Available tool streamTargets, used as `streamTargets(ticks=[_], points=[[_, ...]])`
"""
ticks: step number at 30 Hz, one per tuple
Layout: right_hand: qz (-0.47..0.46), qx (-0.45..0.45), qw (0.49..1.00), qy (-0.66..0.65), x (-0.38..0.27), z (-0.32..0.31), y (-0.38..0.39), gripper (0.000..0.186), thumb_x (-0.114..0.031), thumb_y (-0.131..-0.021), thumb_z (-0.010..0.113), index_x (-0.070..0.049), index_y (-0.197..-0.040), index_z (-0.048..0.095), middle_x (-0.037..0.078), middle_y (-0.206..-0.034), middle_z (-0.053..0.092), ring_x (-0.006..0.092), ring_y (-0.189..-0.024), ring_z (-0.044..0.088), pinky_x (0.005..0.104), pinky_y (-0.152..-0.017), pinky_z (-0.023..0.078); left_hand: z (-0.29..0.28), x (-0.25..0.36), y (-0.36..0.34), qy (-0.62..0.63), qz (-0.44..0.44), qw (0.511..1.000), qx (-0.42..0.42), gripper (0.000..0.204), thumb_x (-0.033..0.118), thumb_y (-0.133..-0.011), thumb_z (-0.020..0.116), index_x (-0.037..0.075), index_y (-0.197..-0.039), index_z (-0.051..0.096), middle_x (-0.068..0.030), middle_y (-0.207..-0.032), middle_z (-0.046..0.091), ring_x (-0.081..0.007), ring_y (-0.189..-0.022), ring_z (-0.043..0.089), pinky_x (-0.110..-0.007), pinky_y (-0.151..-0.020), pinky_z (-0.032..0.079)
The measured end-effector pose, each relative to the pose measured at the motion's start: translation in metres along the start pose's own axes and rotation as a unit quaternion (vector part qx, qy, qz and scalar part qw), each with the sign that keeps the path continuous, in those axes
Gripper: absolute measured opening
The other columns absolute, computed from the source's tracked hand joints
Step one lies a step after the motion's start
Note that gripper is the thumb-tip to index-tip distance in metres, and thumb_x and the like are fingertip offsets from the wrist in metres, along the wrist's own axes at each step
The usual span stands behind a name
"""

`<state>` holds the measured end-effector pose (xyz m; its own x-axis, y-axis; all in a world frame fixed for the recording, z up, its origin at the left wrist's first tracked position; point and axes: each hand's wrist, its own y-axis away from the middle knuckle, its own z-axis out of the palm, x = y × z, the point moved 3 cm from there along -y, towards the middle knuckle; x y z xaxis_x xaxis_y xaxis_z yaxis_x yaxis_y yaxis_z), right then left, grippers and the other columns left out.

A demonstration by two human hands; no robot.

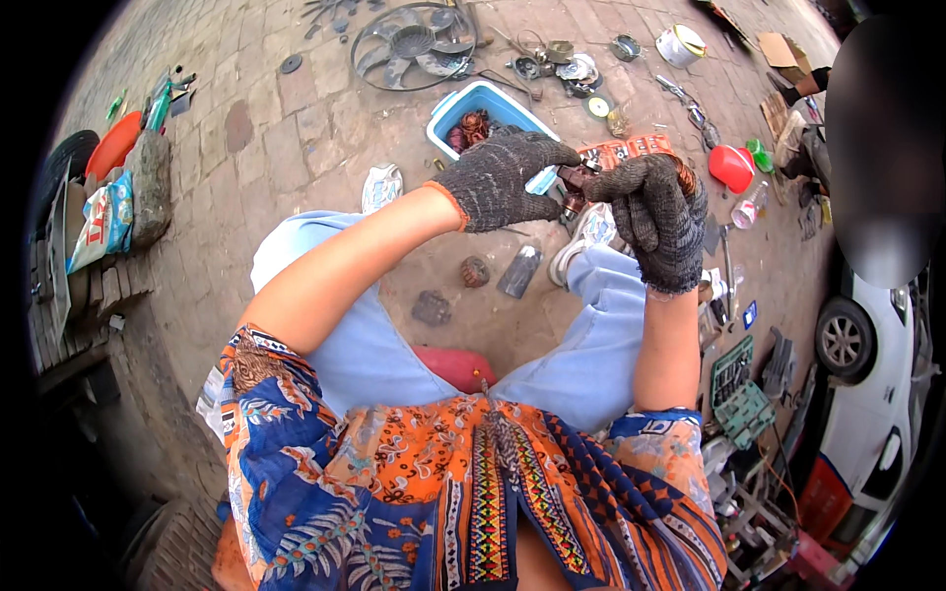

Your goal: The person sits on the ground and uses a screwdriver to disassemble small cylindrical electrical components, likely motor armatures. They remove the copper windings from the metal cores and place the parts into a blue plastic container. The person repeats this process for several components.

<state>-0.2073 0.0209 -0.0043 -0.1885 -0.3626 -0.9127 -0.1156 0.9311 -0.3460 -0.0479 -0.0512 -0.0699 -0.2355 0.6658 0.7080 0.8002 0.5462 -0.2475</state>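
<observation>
My left hand (pixel 505 179), in a dark grey knitted glove with an orange cuff, is closed at a dark reddish-brown metal part (pixel 574 185). A small pale-blue piece (pixel 541 180) shows between its thumb and fingers. My right hand (pixel 655 212), gloved alike, meets the metal part from the other side with curled fingers. Copper winding (pixel 685 176) shows at its outer edge, so it seems to hold a copper-wound part, mostly hidden. Just beyond my left hand stands a blue basin (pixel 439 118) with copper coils (pixel 469 129) in it.
Between my legs lie a round copper-wound piece (pixel 475 272), a dark cylinder (pixel 519 272) and a dark lump (pixel 431 307). An orange tray (pixel 631 148) sits beyond my right hand. A fan (pixel 412 44), white bucket (pixel 680 46) and red bowl (pixel 731 168) stand farther off. A person works at right.
</observation>
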Motion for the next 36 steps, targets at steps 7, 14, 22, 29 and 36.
streamTargets(ticks=[7,14,22,29,36], points=[[0.180,0.010,0.941,-0.288,0.015,-0.018,0.014,0.027,-0.022,-0.091,0.056,0.005,-0.093,0.061,0.010,-0.078,0.064,0.0141,-0.068,0.062,0.0250,-0.060,0.051,0.013,0.011,-0.004,0.241,-0.050,0.968,-0.058,0.067,0.019,-0.080,0.070,0.006,-0.137,0.038,-0.0106,-0.119,0.057,-0.0168,-0.110,0.054,-0.032,-0.094,0.045],[0.086,0.056,0.963,-0.250,0.011,-0.031,0.012,0.032,-0.033,-0.095,0.050,-0.002,-0.085,0.053,0.009,-0.073,0.057,0.0186,-0.057,0.056,0.0301,-0.059,0.050,0.002,0.010,-0.005,0.485,-0.142,0.859,-0.078,0.040,0.021,-0.090,0.058,0.004,-0.125,0.053,-0.0061,-0.105,0.062,-0.0113,-0.091,0.058,-0.026,-0.083,0.048],[0.036,0.005,0.956,-0.292,-0.002,-0.026,0.008,0.036,-0.037,-0.096,0.044,-0.007,-0.080,0.055,-0.001,-0.051,0.049,0.0114,-0.036,0.040,0.0375,-0.068,0.046,0.007,0.009,-0.008,0.428,-0.088,0.899,-0.029,0.042,0.022,-0.092,0.056,0.003,-0.130,0.048,-0.0060,-0.112,0.060,-0.0117,-0.092,0.058,-0.027,-0.083,0.047],[0.031,0.038,0.968,-0.247,-0.001,-0.029,0.011,0.031,-0.032,-0.095,0.047,-0.006,-0.082,0.057,0.002,-0.055,0.053,0.0151,-0.051,0.052,0.0364,-0.067,0.047,0.000,0.015,-0.009,0.463,-0.125,0.876,-0.038,0.049,0.028,-0.088,0.062,0.006,-0.130,0.048,-0.0063,-0.121,0.056,-0.0159,-0.107,0.055,-0.030,-0.092,0.044],[0.220,-0.044,0.957,-0.184,-0.009,-0.005,0.012,0.028,-0.024,-0.085,0.064,0.004,-0.090,0.065,0.006,-0.063,0.062,0.0075,-0.049,0.053,0.0209,-0.045,0.040,0.000,0.012,-0.007,0.149,-0.089,0.981,0.091,0.053,0.021,-0.081,0.069,0.004,-0.127,0.051,-0.0084,-0.119,0.057,-0.0165,-0.108,0.054,-0.031,-0.094,0.044]])
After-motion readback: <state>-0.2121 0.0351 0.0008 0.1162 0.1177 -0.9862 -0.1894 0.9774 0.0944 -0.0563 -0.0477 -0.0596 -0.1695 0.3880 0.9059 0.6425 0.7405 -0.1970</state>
